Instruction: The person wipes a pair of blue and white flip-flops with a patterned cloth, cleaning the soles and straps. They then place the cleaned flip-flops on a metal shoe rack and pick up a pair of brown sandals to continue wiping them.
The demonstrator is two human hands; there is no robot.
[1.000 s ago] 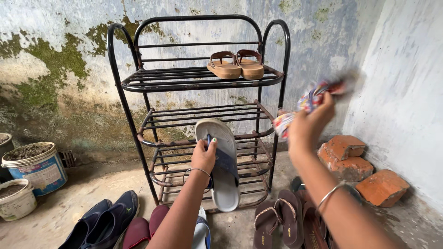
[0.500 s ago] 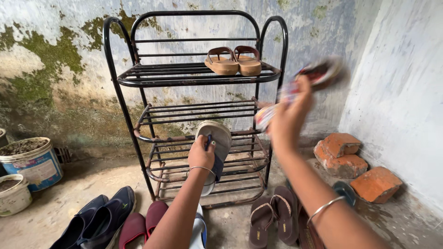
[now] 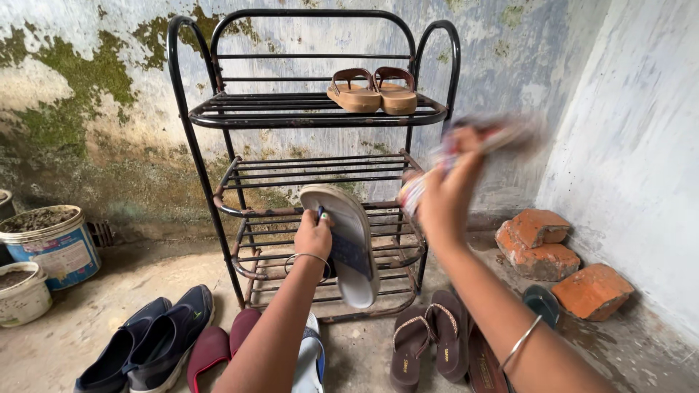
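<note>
A: Far left, two buckets (image 3: 44,244) of soil stand on the floor against the mossy wall. Nearer us, dark blue sneakers (image 3: 145,342) and maroon slippers (image 3: 218,353) lie in a loose row.

B: And the left hand (image 3: 313,236)?

A: Closed on a grey flip-flop (image 3: 349,244), fingers clamped round its blue strap. The sole faces out, toe up, held in front of the lower tiers of the black metal shoe rack (image 3: 313,116). Gripping by the strap leaves the whole sole exposed.

B: Exposed to what?

A: The right hand (image 3: 444,196), raised just right of it, closed on a multicoloured cloth (image 3: 466,156). It's motion-blurred, so I can't say whether cloth and sole touch.

B: Anything on the rack?

A: One pair of tan sandals (image 3: 371,91) on the top shelf, side by side. The other tiers look bare.

B: Further right?

A: Brown flip-flops (image 3: 429,342) on the floor beneath the right forearm, then broken red bricks (image 3: 561,262) along the pale side wall.
</note>
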